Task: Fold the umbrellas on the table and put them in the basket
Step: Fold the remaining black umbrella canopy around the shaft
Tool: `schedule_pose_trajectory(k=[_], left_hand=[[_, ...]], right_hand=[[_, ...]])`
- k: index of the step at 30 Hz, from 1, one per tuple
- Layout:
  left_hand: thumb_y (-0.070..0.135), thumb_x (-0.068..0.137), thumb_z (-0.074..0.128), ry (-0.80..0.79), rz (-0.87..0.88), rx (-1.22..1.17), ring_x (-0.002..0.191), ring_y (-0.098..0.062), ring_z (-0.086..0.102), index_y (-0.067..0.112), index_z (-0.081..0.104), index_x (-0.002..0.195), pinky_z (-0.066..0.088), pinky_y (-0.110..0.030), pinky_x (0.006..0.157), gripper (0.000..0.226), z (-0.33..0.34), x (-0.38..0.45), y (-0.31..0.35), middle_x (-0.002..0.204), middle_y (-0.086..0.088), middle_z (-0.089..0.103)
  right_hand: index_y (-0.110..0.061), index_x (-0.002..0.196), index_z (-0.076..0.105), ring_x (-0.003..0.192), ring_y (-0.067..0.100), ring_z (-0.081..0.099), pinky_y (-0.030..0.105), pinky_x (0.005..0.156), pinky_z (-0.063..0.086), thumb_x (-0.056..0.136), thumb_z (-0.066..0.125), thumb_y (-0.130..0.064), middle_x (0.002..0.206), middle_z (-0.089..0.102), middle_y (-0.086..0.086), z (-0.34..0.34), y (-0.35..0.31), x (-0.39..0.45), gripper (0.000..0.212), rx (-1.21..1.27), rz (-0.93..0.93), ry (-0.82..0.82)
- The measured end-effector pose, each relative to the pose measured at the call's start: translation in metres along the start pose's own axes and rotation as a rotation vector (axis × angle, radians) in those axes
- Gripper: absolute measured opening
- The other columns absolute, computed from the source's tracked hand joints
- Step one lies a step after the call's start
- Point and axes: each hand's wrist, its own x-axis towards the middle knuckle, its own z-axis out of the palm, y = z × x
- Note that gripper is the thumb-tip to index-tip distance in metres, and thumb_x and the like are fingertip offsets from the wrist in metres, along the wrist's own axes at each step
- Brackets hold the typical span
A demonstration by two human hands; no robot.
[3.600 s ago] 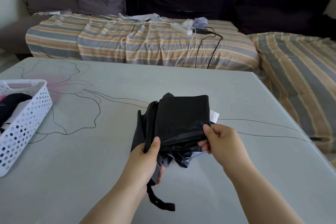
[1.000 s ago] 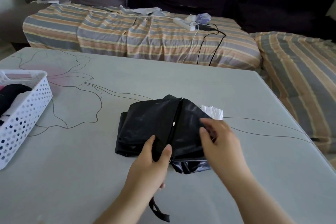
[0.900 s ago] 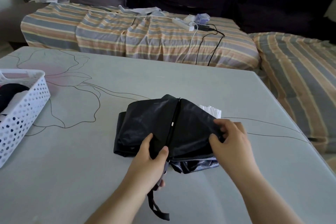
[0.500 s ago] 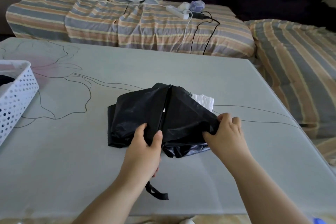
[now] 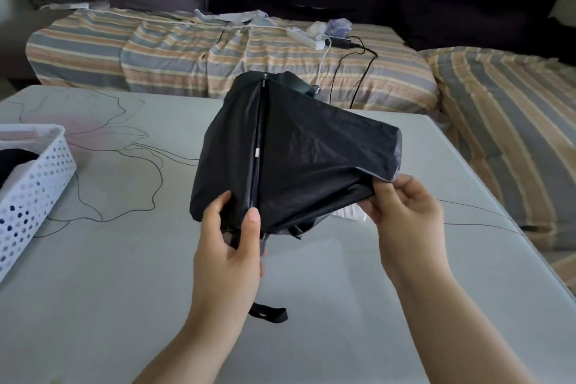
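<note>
A collapsed black umbrella (image 5: 296,153) is held up above the grey table (image 5: 109,274), its tip pointing away from me. My left hand (image 5: 230,243) grips its handle end, thumb and fingers curled round the gathered fabric beside a rib. My right hand (image 5: 402,206) pinches the canopy's right corner and pulls the fabric out sideways. The wrist strap (image 5: 269,313) dangles below my left hand. A white perforated basket (image 5: 34,184) stands at the table's left edge with dark and white items inside.
Something white (image 5: 349,213) lies on the table under the umbrella, mostly hidden. Behind the table is a sofa with a striped cover (image 5: 187,53), a power strip (image 5: 307,37) and cables. A second striped cushion (image 5: 514,121) lies to the right.
The umbrella has been lifted off the table and tilted up, tip away from me. My right hand has drawn the right canopy panel outwards, and the view has moved closer.
</note>
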Motion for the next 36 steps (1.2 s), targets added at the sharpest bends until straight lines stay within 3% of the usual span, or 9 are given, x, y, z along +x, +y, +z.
schedule_pose_trajectory(k=[3,14,17,20,23,26,29,32,36], left_hand=[[0.034,0.094,0.052,0.021,-0.009,-0.047,0.043,-0.016,0.052,0.033,0.048,0.126,0.044,-0.033,0.049,0.032,-0.003,0.004,0.001,0.066,-0.012,0.060],[0.034,0.094,0.049,0.028,0.051,-0.041,0.042,-0.017,0.052,0.040,0.049,0.118,0.043,-0.032,0.047,0.025,-0.007,0.004,0.004,0.051,0.000,0.056],[0.042,0.089,0.049,0.044,0.071,-0.008,0.047,-0.018,0.054,0.039,0.046,0.125,0.045,-0.030,0.050,0.037,-0.007,0.002,0.004,0.057,-0.002,0.060],[0.042,0.087,0.052,0.049,0.063,0.024,0.054,-0.023,0.056,0.042,0.042,0.129,0.045,-0.019,0.049,0.043,-0.006,-0.004,0.008,0.065,-0.011,0.062],[0.038,0.089,0.056,-0.015,0.058,0.062,0.056,-0.012,0.060,0.043,0.039,0.130,0.046,-0.015,0.049,0.045,0.000,-0.015,0.011,0.067,0.001,0.064],[0.034,0.087,0.059,-0.046,0.049,0.153,0.063,0.004,0.059,0.033,0.041,0.138,0.042,-0.008,0.051,0.054,0.006,-0.023,0.007,0.057,0.004,0.058],[0.034,0.087,0.059,-0.049,0.033,0.221,0.072,0.013,0.057,0.027,0.042,0.141,0.042,-0.005,0.057,0.057,0.008,-0.026,0.004,0.067,0.012,0.060],[0.045,0.090,0.048,-0.092,0.062,0.325,0.073,-0.003,0.061,0.031,0.038,0.143,0.044,-0.013,0.057,0.056,0.009,-0.024,0.011,0.066,0.011,0.060],[0.062,0.092,0.014,-0.089,0.357,0.845,0.065,-0.012,0.055,0.031,0.034,0.145,0.035,-0.024,0.052,0.065,-0.004,-0.016,0.017,0.080,0.009,0.057]], right_hand=[[-0.007,0.086,0.057,0.067,0.010,0.066,0.021,0.071,0.057,0.098,0.045,-0.001,0.070,0.068,0.000,0.005,-0.001,-0.004,0.018,0.290,0.119,-0.121],[-0.017,0.091,0.055,0.069,0.011,0.056,0.021,0.059,0.042,0.091,0.063,-0.023,0.072,0.058,-0.008,0.012,0.002,-0.011,0.010,-0.329,0.053,0.055],[-0.031,0.088,0.039,0.074,0.005,0.041,0.012,0.063,0.035,0.086,0.064,-0.021,0.084,0.040,-0.009,0.021,-0.008,-0.033,0.028,-0.560,-0.358,0.212],[-0.033,0.091,0.038,0.076,0.001,0.045,0.005,0.068,0.035,0.083,0.067,-0.025,0.085,0.043,-0.011,0.041,-0.014,-0.059,0.030,-0.663,-0.743,-0.014],[-0.036,0.106,0.031,0.091,-0.001,0.042,0.010,0.069,0.037,0.080,0.064,-0.056,0.103,0.040,-0.016,0.057,-0.005,-0.059,0.047,-0.901,-0.344,-0.246],[-0.031,0.104,0.019,0.100,0.010,0.052,0.017,0.069,0.040,0.072,0.070,-0.060,0.116,0.046,-0.008,0.059,0.002,-0.045,0.066,-0.782,0.022,-0.214],[-0.023,0.108,0.024,0.079,-0.001,0.054,0.008,0.051,0.039,0.075,0.075,-0.044,0.096,0.047,-0.017,0.060,0.004,-0.037,0.064,-0.616,0.114,-0.182],[-0.018,0.108,0.035,0.061,-0.008,0.057,0.005,0.042,0.039,0.080,0.073,-0.027,0.087,0.051,-0.014,0.059,0.007,-0.036,0.048,-0.527,0.088,-0.173],[-0.018,0.106,0.035,0.060,-0.002,0.052,0.003,0.042,0.038,0.083,0.071,-0.022,0.085,0.047,-0.014,0.054,0.009,-0.035,0.043,-0.513,0.059,-0.121]])
